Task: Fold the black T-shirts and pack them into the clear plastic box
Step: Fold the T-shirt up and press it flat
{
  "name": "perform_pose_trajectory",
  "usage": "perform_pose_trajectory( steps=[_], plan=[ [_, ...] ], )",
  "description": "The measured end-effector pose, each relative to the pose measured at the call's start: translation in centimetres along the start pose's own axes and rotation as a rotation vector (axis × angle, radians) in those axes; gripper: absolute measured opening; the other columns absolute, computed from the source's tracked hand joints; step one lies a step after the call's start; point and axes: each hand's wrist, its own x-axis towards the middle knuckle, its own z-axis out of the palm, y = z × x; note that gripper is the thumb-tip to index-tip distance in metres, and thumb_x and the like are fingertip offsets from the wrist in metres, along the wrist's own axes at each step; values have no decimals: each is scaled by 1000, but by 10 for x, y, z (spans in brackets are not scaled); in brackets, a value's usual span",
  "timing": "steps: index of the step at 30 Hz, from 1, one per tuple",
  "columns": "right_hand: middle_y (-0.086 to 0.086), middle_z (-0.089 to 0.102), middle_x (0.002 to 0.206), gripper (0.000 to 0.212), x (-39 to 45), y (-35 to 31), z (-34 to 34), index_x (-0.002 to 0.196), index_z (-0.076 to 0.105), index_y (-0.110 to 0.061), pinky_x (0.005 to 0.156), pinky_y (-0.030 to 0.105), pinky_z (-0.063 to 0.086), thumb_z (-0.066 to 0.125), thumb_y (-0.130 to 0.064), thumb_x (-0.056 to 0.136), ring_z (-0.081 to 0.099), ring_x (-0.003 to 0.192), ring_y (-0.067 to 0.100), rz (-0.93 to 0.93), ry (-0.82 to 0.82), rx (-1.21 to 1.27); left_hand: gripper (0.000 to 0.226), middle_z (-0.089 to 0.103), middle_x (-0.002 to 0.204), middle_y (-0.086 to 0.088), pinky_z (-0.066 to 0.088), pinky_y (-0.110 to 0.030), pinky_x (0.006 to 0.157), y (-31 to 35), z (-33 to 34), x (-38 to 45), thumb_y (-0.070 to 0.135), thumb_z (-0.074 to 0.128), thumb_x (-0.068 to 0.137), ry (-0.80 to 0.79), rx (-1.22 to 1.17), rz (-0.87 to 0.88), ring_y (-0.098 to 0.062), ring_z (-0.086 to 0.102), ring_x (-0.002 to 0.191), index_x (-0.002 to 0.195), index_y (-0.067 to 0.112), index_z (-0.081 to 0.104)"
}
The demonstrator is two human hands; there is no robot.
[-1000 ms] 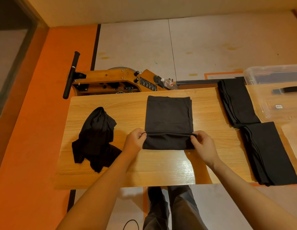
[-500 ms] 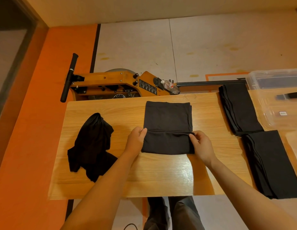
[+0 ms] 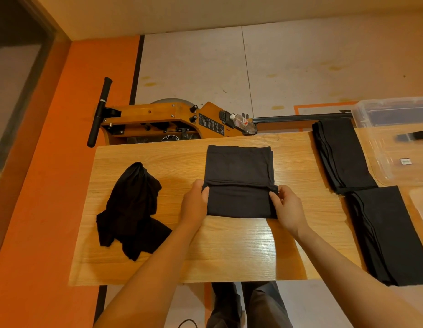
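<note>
Black T-shirt (image 3: pixel 239 176) lies mid-table on the wooden table (image 3: pixel 229 252), partly folded, near flap doubled over onto the body with its edge running crosswise. Left hand (image 3: pixel 194 204) is at the flap's left edge, fingers curled with the tips on the cloth at the fold line, pinching it. Right hand (image 3: pixel 288 209) is at the right edge, thumb and fingers closed on the flap corner, cloth between them. Crumpled black T-shirt (image 3: pixel 132 209) sits unfolded on the table's left part, well apart from the hands. Two folded black T-shirt stacks on the right: far stack (image 3: pixel 343 157) near the table's back edge, near stack (image 3: pixel 390 235) just in front of it, reaching the front edge. Clear plastic box (image 3: pixel 395 110) at the far right; cannot tell what the dark shape inside is. Its clear lid (image 3: pixel 399 162) with a black handle lies on the table beside the far stack. Wooden rowing machine (image 3: pixel 158 119) stands on the floor behind the table, plastic bottle (image 3: pixel 243 121) in its holder.
</note>
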Motion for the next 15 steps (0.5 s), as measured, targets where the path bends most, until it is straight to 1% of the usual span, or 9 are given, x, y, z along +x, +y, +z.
perform_pose_trajectory(
  steps=[1,3,6,9,11,15],
  plan=[
    [1,67,91,16,1,1,1,107,57,-12,76,46,57,52,-26,100,65,85,19,-4,8,-38,15,55,73,-5,36,-33,52,1,2,0,25,43,102,14,44,-8,-21,51,62,96,13,49],
    [0,65,87,18,1,1,3,106,57,-12,74,45,57,52,-28,100,64,81,20,-4,23,-104,15,51,70,-2,30,-29,50,1,5,0,25,44,102,32,109,-41,-16,45,59,97,13,49],
    [-3,62,86,20,0,2,6,106,58,-11,72,39,55,53,-29,100,62,79,18,-14,53,-171,16,51,74,-1,29,-26,48,0,8,-1,26,46,101,33,154,-99,-12,44,60,95,12,51],
    [-2,62,87,19,-4,2,7,104,59,-11,68,33,51,55,-29,99,59,78,16,-24,89,-190,21,48,70,2,27,-24,49,0,8,-6,25,48,100,53,138,-115,-8,40,58,82,16,46],
    [-2,62,86,18,-6,3,7,103,59,-12,67,32,51,55,-30,99,59,77,15,-12,103,-175,24,45,67,5,26,-24,49,0,7,-10,25,48,100,62,130,-117,-7,39,57,78,19,43],
    [-4,63,84,18,-11,4,7,104,58,-15,67,34,54,55,-31,99,60,76,12,13,126,-151,23,47,67,4,28,-26,50,-4,8,-14,27,47,100,61,117,-129,-12,43,60,80,16,46]
  ],
)
